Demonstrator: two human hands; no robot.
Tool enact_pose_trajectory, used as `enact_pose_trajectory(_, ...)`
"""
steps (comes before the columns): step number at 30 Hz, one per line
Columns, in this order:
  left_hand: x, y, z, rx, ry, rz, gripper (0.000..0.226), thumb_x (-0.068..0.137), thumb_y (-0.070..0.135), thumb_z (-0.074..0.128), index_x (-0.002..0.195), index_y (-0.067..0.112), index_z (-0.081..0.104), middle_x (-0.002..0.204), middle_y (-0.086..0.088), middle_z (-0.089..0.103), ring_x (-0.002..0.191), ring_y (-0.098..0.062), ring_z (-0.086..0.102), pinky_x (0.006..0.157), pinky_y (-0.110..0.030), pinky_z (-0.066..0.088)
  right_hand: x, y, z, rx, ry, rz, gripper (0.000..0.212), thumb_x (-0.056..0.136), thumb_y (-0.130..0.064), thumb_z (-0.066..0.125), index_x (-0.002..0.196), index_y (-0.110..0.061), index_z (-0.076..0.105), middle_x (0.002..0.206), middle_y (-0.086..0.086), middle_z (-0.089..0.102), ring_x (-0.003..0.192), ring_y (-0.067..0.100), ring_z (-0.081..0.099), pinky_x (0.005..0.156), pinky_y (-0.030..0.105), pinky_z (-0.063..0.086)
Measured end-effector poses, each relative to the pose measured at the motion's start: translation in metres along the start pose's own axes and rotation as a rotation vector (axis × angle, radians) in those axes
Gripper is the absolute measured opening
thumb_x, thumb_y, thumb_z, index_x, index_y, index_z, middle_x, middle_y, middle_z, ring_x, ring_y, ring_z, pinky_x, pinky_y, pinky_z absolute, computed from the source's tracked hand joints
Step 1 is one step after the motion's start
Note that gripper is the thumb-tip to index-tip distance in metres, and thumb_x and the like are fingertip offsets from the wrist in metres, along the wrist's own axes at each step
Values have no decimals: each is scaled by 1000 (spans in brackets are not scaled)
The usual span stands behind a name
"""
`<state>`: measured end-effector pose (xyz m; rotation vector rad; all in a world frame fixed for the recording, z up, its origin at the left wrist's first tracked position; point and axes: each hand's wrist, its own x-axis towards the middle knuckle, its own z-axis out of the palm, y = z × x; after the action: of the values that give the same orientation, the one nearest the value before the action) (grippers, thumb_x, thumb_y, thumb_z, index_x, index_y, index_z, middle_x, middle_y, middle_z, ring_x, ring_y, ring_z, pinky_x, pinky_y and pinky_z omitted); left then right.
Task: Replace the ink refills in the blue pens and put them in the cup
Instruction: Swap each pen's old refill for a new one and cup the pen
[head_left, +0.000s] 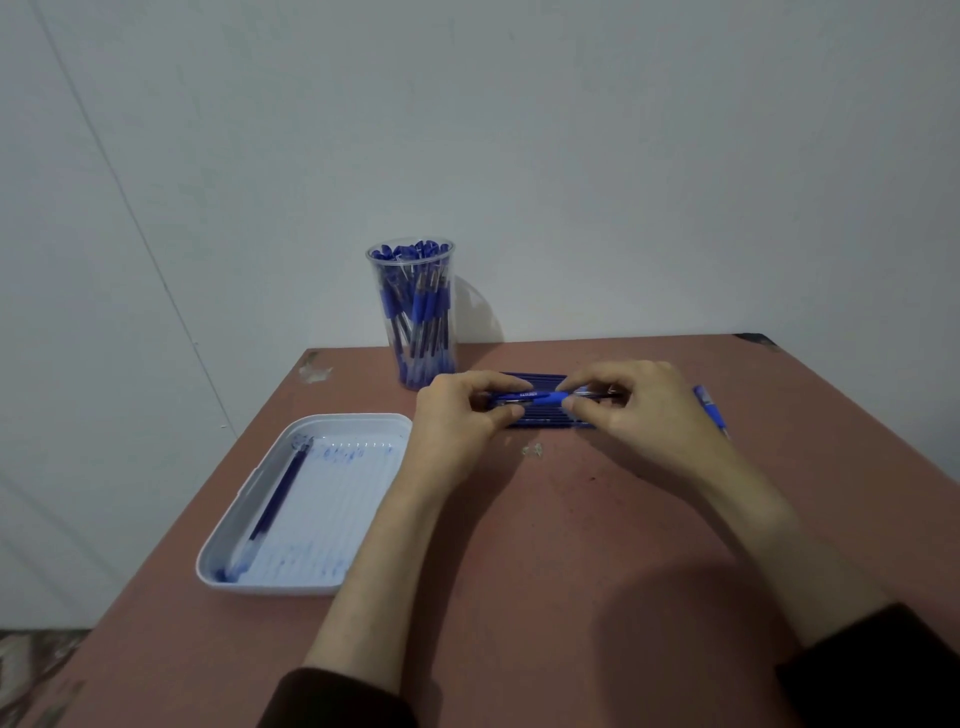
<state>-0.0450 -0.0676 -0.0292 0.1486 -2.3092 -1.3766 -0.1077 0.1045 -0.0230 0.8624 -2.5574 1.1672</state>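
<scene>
Centrally, two bare hands met above a reddish-brown bench (519, 571), holding one blue plastic pen with a clear barrel (545, 398) level between them. The left hand (462, 415) pinched the pen's left end between its thumb and curled fingers. The right hand (639, 410) pinched the other end the same way, its fingertips close to those of the left hand. The pen sat just above the bench, not touching it.

Directly beneath both hands lay a flat row of dark blue ink refills (550, 423), side by side on the bench and partly covered by the fingers. Just beyond the left hand stood a tall clear plastic cup (378, 280), upright and packed with blue pens (415, 306) like the one being held. To the right of the right hand, a second blue pen (709, 410) lay on the bench, apart from the wrist.

Nearer the person than the left hand, and to its left, sat a shallow white rectangular tray (275, 587) smeared with blue ink. One dark blue refill (280, 488) lay along its left side. Dark sleeves (337, 696) covered both forearms near the bottom edge. A pale, plain wall (623, 156) rose behind the bench.
</scene>
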Motion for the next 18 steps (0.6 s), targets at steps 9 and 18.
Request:
enact_pose_trajectory(9,-1,-2,4,16,-21,42,25,74,3,76,97,15,76,81,8,71,77,2,64,78,-10,47,1,1,-2,58,-71,62,10,84,-22,69,87,-29,76,88,-9,73,83,8,63,80,29,49)
enact_pose_trajectory(18,-2,0,3,86,5,101,23,77,4,75,98,13,76,76,13,65,68,15,58,70,0,40,1,0,1,133,-64,64,10,85,-21,68,84,-29,75,77,-14,70,80,7,65,78,28,50)
